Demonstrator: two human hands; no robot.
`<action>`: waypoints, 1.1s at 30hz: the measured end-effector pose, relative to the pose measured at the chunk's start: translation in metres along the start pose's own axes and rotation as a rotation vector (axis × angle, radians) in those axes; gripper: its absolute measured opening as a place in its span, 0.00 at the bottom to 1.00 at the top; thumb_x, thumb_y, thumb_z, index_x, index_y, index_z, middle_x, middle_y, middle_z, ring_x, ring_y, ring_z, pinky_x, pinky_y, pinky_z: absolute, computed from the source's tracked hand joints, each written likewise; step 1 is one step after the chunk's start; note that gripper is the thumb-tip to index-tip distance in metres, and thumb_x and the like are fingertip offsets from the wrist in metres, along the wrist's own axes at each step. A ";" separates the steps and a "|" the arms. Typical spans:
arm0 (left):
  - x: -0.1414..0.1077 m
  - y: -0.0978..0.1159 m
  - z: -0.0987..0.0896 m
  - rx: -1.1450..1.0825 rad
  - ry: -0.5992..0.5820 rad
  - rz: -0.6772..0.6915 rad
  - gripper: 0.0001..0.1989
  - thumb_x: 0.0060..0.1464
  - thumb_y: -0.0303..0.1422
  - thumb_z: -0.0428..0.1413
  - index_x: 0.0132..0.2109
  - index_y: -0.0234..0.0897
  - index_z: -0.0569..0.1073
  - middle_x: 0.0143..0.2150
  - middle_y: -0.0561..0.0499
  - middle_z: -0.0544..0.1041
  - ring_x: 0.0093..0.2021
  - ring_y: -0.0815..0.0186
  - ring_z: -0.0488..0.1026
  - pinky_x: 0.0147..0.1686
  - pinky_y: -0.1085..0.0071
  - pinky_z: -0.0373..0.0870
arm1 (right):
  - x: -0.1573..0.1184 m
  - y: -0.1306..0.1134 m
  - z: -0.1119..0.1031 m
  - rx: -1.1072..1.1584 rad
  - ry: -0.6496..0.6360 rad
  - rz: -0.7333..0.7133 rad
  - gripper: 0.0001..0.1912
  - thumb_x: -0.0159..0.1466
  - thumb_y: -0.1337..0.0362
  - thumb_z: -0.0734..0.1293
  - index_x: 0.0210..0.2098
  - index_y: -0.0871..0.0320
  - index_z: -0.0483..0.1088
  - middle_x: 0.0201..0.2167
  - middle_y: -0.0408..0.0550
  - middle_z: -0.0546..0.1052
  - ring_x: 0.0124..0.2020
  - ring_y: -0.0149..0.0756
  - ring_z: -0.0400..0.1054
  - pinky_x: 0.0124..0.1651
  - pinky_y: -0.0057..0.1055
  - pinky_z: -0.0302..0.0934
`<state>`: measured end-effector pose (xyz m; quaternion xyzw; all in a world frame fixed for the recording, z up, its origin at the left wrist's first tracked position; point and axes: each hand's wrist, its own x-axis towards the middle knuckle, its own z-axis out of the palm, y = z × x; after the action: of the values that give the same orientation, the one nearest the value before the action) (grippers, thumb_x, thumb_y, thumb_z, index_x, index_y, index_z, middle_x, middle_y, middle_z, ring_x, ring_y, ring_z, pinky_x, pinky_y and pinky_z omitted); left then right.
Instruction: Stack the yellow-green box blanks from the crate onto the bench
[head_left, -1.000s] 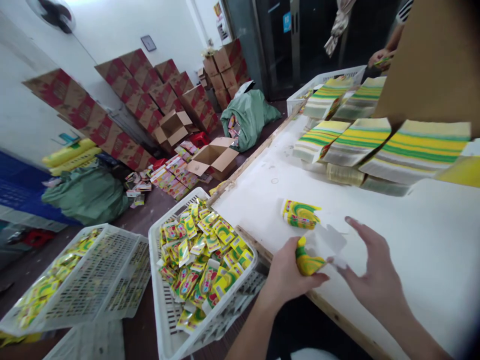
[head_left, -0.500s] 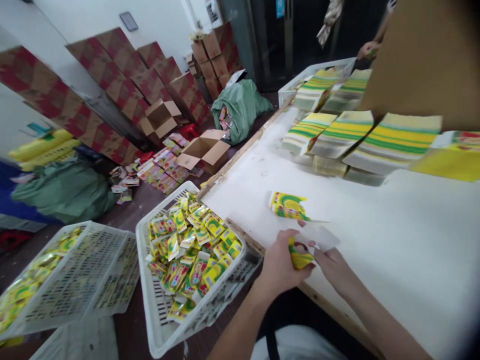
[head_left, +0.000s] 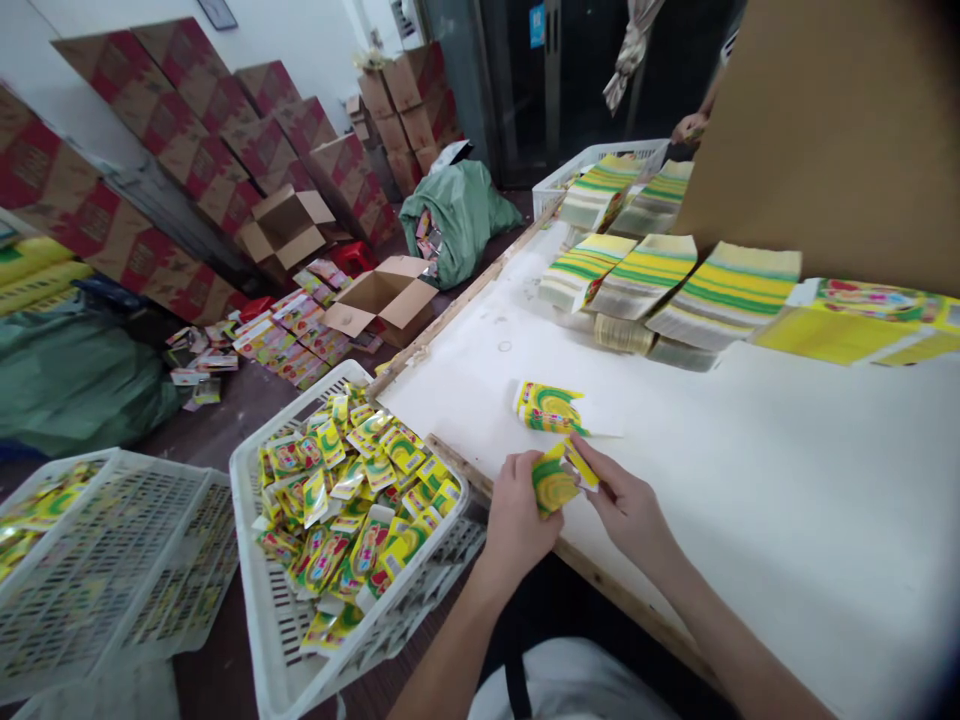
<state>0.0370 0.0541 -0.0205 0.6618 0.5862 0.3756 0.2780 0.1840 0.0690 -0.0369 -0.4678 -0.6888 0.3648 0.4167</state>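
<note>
Above the near edge of the white tabletop, my left hand (head_left: 521,520) is wrapped round a small yellow-and-green carton (head_left: 553,487). My right hand (head_left: 628,508) pinches the carton's end, where a flap stands out. Just beyond them, a similar carton (head_left: 549,408) lies on the tabletop with its flaps spread. To the left of my left hand stands a white plastic basket (head_left: 253,575), heaped with small yellow packs (head_left: 367,500). Parts of the held carton are covered by my fingers.
Flat cartons are stacked in rows (head_left: 637,265) along the table's far side, before a large cardboard sheet (head_left: 832,140). More crates (head_left: 142,540) stand at left. Open boxes (head_left: 386,295), a green sack (head_left: 457,220) and piled cartons lie on the floor. Another person's hand (head_left: 686,127) shows behind.
The carton in my left hand has turned so its printed face shows. My right hand has moved up to its end, and the pale flap it held out is no longer seen. The view shifted right.
</note>
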 end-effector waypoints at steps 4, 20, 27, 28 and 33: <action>0.001 0.002 -0.015 0.008 -0.037 -0.030 0.27 0.35 0.24 0.59 0.46 0.43 0.65 0.41 0.49 0.69 0.43 0.58 0.66 0.43 0.62 0.62 | -0.002 0.002 -0.001 -0.157 -0.202 -0.097 0.31 0.55 0.76 0.57 0.56 0.48 0.57 0.61 0.45 0.54 0.58 0.41 0.54 0.55 0.39 0.57; 0.004 -0.024 -0.054 0.123 0.059 -0.050 0.25 0.36 0.31 0.61 0.46 0.43 0.68 0.40 0.47 0.73 0.41 0.56 0.69 0.42 0.61 0.63 | 0.034 -0.005 0.007 -0.145 -0.210 -0.113 0.29 0.54 0.72 0.62 0.56 0.52 0.58 0.54 0.49 0.65 0.52 0.40 0.62 0.51 0.39 0.59; -0.015 -0.081 -0.135 0.345 0.451 -0.279 0.31 0.29 0.41 0.65 0.45 0.40 0.68 0.47 0.41 0.70 0.54 0.41 0.58 0.52 0.47 0.51 | 0.073 0.048 -0.004 -0.566 0.061 0.049 0.23 0.53 0.77 0.58 0.48 0.60 0.64 0.39 0.55 0.72 0.42 0.46 0.65 0.46 0.42 0.59; -0.016 -0.082 -0.133 0.310 0.424 -0.281 0.30 0.31 0.41 0.64 0.45 0.40 0.68 0.46 0.41 0.71 0.53 0.43 0.61 0.52 0.48 0.53 | 0.074 0.052 -0.002 -0.576 0.054 0.042 0.22 0.53 0.78 0.57 0.46 0.60 0.65 0.38 0.55 0.72 0.41 0.46 0.65 0.46 0.41 0.59; -0.010 -0.059 -0.072 0.013 0.110 -0.232 0.20 0.47 0.40 0.55 0.48 0.38 0.67 0.46 0.44 0.73 0.47 0.58 0.69 0.46 0.60 0.65 | 0.071 0.053 0.001 -0.600 0.071 0.045 0.23 0.51 0.79 0.57 0.46 0.63 0.63 0.39 0.56 0.70 0.40 0.44 0.64 0.44 0.38 0.60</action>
<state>-0.0561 0.0485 -0.0289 0.5698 0.6757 0.3726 0.2827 0.1860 0.1520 -0.0683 -0.5977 -0.7403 0.1375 0.2753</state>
